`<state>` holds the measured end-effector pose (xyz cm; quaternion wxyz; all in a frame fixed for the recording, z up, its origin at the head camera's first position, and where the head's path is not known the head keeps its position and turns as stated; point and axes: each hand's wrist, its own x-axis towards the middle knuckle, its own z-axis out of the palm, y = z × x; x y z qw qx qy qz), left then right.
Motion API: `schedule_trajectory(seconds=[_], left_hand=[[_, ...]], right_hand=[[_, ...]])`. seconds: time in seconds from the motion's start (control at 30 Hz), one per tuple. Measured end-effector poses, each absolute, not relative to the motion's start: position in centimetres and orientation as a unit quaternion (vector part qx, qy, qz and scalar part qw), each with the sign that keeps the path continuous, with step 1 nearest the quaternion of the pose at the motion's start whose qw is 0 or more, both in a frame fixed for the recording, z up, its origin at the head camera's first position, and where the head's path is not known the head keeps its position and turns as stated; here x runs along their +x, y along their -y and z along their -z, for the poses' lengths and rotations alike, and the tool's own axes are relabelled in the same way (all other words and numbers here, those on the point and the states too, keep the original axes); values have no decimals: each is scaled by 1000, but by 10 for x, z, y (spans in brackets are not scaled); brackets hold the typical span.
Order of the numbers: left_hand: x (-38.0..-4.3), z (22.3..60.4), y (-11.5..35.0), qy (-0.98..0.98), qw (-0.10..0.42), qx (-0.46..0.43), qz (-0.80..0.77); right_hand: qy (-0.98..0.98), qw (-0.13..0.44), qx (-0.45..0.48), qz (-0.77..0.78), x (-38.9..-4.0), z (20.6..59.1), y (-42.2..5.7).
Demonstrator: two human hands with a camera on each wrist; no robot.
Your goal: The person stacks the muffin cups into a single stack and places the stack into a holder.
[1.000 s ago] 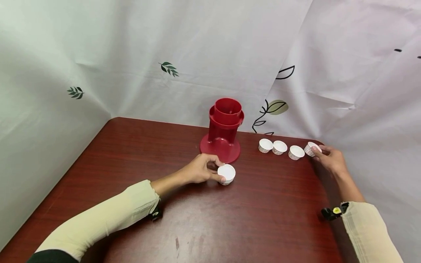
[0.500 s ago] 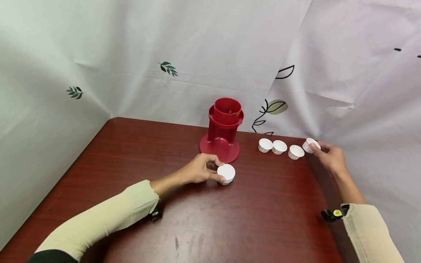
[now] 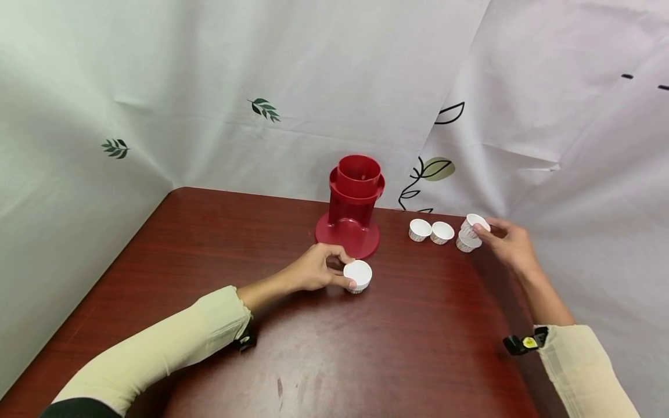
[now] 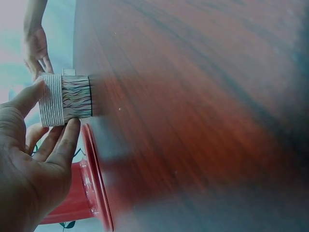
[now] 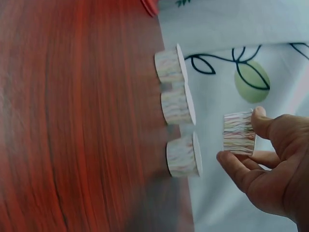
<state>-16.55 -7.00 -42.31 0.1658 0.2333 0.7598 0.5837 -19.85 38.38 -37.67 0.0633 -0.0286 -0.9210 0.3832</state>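
Observation:
My left hand (image 3: 319,270) grips a stack of nested white paper baking cups (image 3: 358,274), thumb and fingers on opposite sides. Several rims lie close together in the left wrist view's stack (image 4: 63,100). My right hand (image 3: 512,244) pinches a single patterned paper baking cup (image 5: 238,133) between thumb and fingertips, off the table. In the right wrist view a gap separates it from three more cups in a row: a near one (image 5: 183,155), a middle one (image 5: 177,105) and a far one (image 5: 169,66). All three stand upright, mouths up.
A red plastic stand (image 3: 351,209) with a round base and open cylindrical top stands just behind the left hand. The brown wooden table (image 3: 407,348) meets a white printed cloth (image 3: 334,75) along its back edge.
The right hand has lifted its baking cup off the table's back right corner and carried it left, above the nearest standing cup. The left hand and its stack stay in place.

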Motion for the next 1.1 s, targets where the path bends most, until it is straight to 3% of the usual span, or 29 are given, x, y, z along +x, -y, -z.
schedule_trajectory(seconds=[1.1], left_hand=[[-169, 425, 71, -759, 165, 236, -585]], right_hand=[[915, 19, 48, -401, -183, 377, -307]])
